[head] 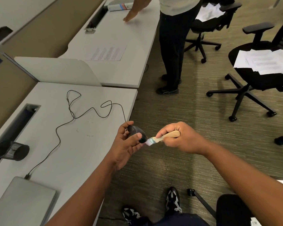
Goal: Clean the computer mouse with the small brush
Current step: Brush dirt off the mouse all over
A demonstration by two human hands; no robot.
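The white desk (82, 154) lies to the left of both hands, its edge just under the left wrist; on it, well away from the fingers, sit a closed laptop (23, 201) and a black mesh cup (15, 151) tipped on its side. The black cable (82, 115) loops loosely across the desktop from the laptop up to the fingertips of the left hand (126, 147), so it looks limp and should drag little, though it could tug if the mouse is turned far. The mouse (138, 133) is held off the desk edge, pinched between the left thumb on its near side and curled fingers on its far side; it reads as a light, rigid, smooth plastic shell, likely slippery, so a hold on the flanks as here seems sound and leaves the top and rear open. The right hand (178, 137) curls tight round the wooden handle of the small brush (162, 137), thumb on top. Its metal ferrule and pale, soft-looking bristles touch the rear end of the mouse just beside the left thumb tip; they should flex under light pressure.
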